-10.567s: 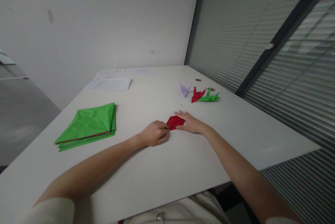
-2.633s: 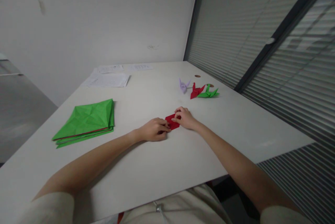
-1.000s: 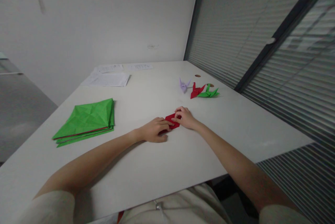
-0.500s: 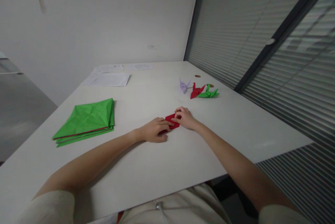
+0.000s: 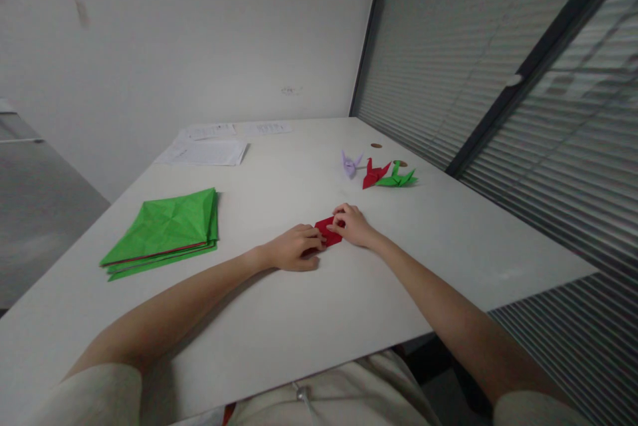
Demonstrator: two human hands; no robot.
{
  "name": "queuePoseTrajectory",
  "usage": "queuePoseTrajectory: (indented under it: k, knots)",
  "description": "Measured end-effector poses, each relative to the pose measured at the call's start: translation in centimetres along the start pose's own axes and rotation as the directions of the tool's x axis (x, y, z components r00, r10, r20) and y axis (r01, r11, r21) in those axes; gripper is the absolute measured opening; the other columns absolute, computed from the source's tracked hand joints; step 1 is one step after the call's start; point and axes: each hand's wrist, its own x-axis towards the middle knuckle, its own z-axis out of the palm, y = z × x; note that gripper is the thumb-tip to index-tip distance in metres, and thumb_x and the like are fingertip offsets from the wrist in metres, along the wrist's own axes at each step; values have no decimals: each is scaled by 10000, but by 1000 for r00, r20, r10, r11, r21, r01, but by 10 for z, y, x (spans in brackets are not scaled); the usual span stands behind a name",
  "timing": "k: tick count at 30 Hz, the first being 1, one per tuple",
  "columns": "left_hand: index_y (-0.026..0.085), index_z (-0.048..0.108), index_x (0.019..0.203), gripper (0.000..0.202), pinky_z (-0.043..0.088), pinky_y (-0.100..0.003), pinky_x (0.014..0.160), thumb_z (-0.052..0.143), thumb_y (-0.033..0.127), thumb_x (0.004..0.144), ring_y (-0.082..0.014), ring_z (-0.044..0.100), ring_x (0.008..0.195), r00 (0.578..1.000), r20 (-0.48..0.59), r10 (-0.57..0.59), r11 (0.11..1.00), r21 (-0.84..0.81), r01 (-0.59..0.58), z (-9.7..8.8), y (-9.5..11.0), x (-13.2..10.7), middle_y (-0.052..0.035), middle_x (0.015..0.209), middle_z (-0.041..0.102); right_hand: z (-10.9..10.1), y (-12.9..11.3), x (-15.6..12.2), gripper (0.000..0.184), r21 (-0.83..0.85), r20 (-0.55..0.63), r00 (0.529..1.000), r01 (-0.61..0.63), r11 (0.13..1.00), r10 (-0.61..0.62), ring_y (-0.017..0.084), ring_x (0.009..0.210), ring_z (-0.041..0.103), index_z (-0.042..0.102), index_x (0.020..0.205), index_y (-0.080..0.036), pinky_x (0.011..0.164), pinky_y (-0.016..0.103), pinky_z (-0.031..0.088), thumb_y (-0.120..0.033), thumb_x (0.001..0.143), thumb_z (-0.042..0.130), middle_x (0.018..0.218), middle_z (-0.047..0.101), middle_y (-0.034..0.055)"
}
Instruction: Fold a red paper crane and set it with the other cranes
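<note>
At far left, a stack of green sheets [image 5: 172, 223] is lying on a white tabletop [image 5: 299, 326], its creased top layer facing up and a thin red edge showing among those beneath. Behind it, white papers [image 5: 204, 152] are spreading toward the wall [image 5: 224, 34]. Near the middle, a left hand [image 5: 296, 248] is resting over the left end of a small, folded red paper [image 5: 323, 224], which is lying on the tabletop between the two hands. The left fingers [image 5: 312, 233] are bending slightly and touching the paper from above, while the thumb is standing apart below them, leaving a modest opening where red is showing. At the paper's other end, a right hand [image 5: 353, 224] is curling its fingers inward, thumb and forefinger bending close together over the red; the gap between them is narrow, and whether they are pinching a layer cannot be told. Beyond the hands, a lilac crane [image 5: 349, 165] is sitting slightly apart from a red crane [image 5: 373, 177], whose right side is meeting a green crane [image 5: 397, 179] in this view. At far right, slatted blinds [image 5: 423, 80] are running alongside the tabletop.
</note>
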Motion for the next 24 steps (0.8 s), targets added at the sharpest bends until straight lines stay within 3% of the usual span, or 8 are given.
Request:
queuePoseTrajectory:
  k: [8,15,24]
  knots:
    - [175,623,966,204,435,-383,928,562,257,790,-245,597,1019,1000,-2,-1,1000,-14,1,-1,1,1,-121,1091,642,0,0,0,204,-11,-2,1000,-5,1000,5,241,996,503,655,690,-215,904,424,406,-378,812,658,1060,580,64]
    - [175,586,917,159,400,-401,968,572,235,770,-265,554,1105,1000,-18,7,1000,-6,-7,0,2,1,-131,1323,547,-2,-4,-1,207,-4,-6,1000,-9,1000,9,243,1002,496,660,687,-215,911,427,404,-384,806,661,1063,576,63]
    - [184,578,951,195,418,-404,937,560,266,775,-262,562,1061,1000,16,-19,999,46,18,0,3,0,-132,1254,594,-8,-5,0,207,48,18,1000,-16,999,15,245,1008,509,673,682,-215,938,451,404,-395,783,688,1040,569,72]
